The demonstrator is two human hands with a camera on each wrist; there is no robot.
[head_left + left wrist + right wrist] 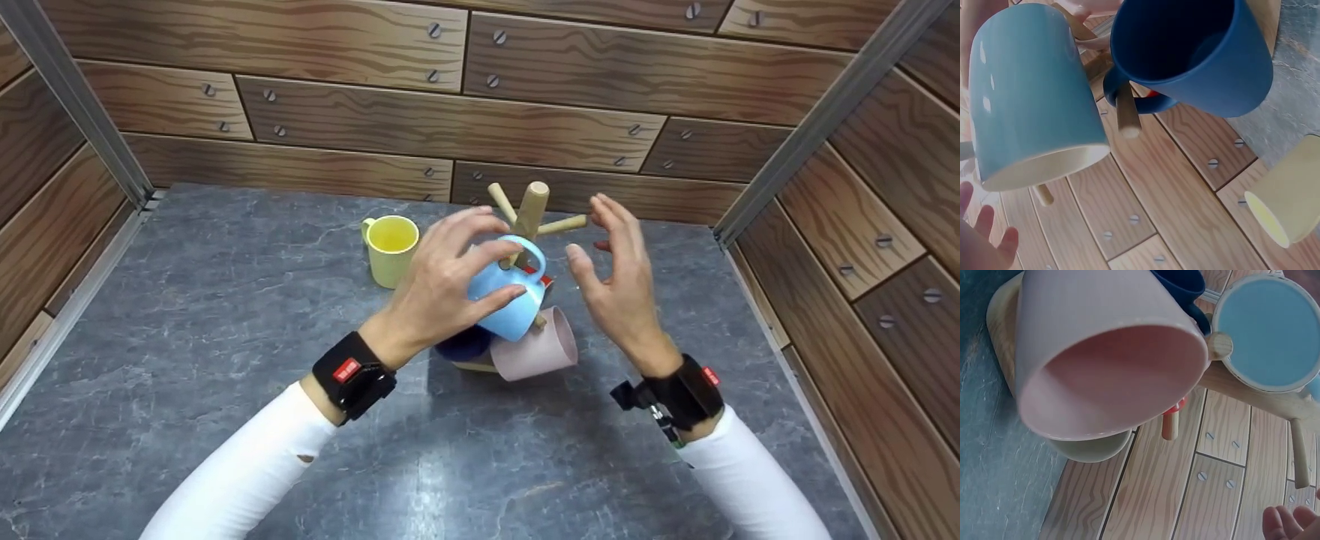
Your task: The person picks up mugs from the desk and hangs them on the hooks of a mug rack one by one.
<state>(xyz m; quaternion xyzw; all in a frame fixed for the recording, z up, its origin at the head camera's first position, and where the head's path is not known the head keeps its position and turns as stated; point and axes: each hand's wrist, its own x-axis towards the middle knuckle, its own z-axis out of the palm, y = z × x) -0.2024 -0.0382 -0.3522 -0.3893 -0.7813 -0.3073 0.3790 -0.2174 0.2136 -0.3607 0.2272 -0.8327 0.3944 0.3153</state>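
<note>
A light blue mug (511,304) is at the wooden mug tree (532,206), its handle up and round a peg. My left hand (446,277) is right at this mug, with spread, bent fingers over the handle and the thumb across its side. To the tree's right my right hand (619,277) is raised beside a peg, fingers apart and holding nothing. A pink mug (532,352) lies tilted low on the tree, its mouth outward. A dark blue mug (1202,67) hangs by its handle on another peg; my left hand mostly hides it in the head view.
A yellow mug (392,259) stands upright on the grey tabletop (247,300), left of the tree. Behind the pink mug, the right wrist view shows a pale, partly hidden rounded vessel (1095,449). Wood-patterned panels (457,112) enclose the back and sides.
</note>
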